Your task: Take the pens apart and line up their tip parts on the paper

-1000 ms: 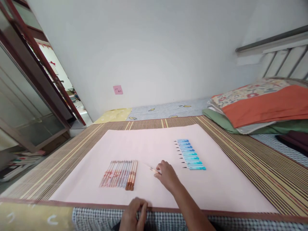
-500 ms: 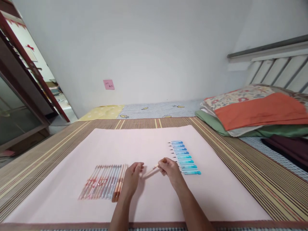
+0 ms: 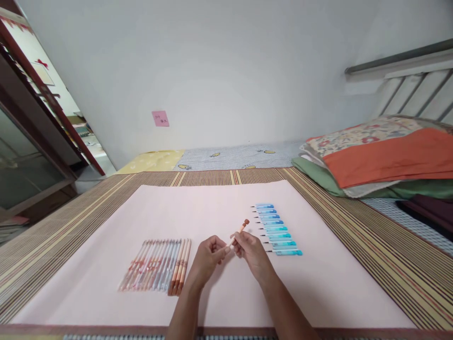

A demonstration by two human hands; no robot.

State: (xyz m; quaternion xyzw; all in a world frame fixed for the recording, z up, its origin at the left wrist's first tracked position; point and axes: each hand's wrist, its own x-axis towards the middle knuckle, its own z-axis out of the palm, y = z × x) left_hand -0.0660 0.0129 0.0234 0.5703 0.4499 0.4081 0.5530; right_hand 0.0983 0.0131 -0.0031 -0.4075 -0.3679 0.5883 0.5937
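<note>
A pale pen with a brown top [image 3: 242, 227] is held tilted above the pink sheet [image 3: 198, 208]. The fingers of my left hand [image 3: 209, 257] pinch its lower end, and my right hand [image 3: 250, 250] grips it around the middle. Left of my hands lies a row of several clear-barrelled pens [image 3: 150, 267]. Several peach pens with brown ends [image 3: 181, 267] lie along that row's right side. Blue and turquoise pens [image 3: 278, 229] lie in a column to the right of my right hand, their dark tips pointing left.
Under the sheet is a striped mat [image 3: 339, 226]. At the right are an orange floral pillow [image 3: 389, 156], green fabric and dark folded cloth [image 3: 424, 215]. A pink note [image 3: 160, 118] is on the wall behind, and a doorway stands at the left.
My left hand has moved right and up and now grips the pen's lower end. The pen's brown top has come out above my right hand. The view has shifted slightly.
</note>
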